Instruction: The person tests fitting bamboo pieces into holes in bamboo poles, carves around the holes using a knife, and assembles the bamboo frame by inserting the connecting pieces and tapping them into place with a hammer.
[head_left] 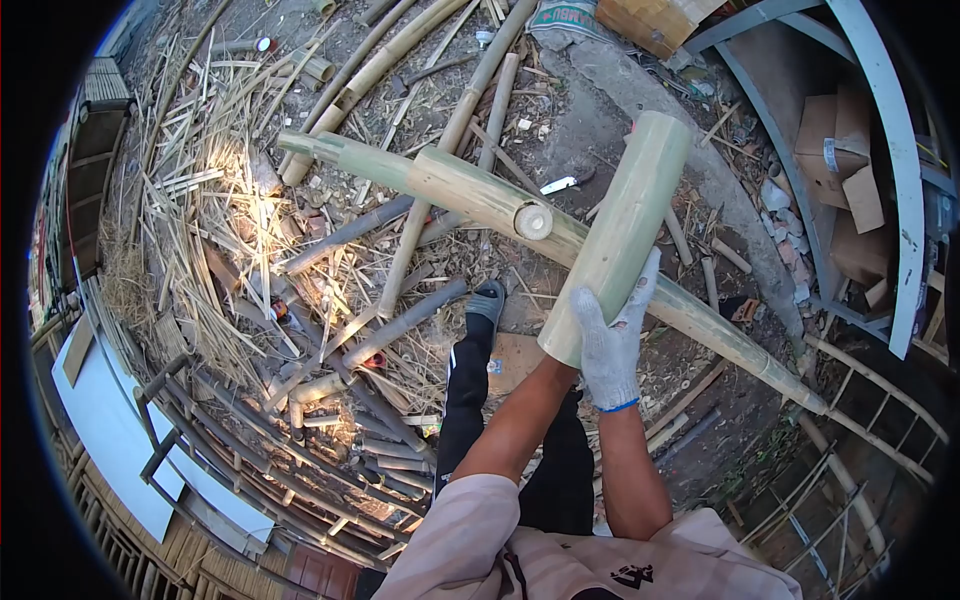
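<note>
A thick, pale green bamboo section [635, 210] is held up at a slant in front of me. My right hand [612, 345], in a whitish knitted glove with a blue cuff, grips its lower part with the fingers along the side. My left forearm [525, 415] reaches to the lower end of this section, where the bamboo hides the hand and its fingers. Behind the held piece, a long bamboo pole [470, 188] runs from upper left to lower right. This pole has a narrowed, cut end and a round pale cut stub [533, 221] on its side.
Split bamboo strips [215, 190] litter the ground on the left. A white-handled tool [560, 185] lies beyond the pole. Cardboard boxes [833, 150] sit within a metal frame [890, 120] on the right. Bamboo railings [290, 455] stand lower left, near a white panel [110, 430].
</note>
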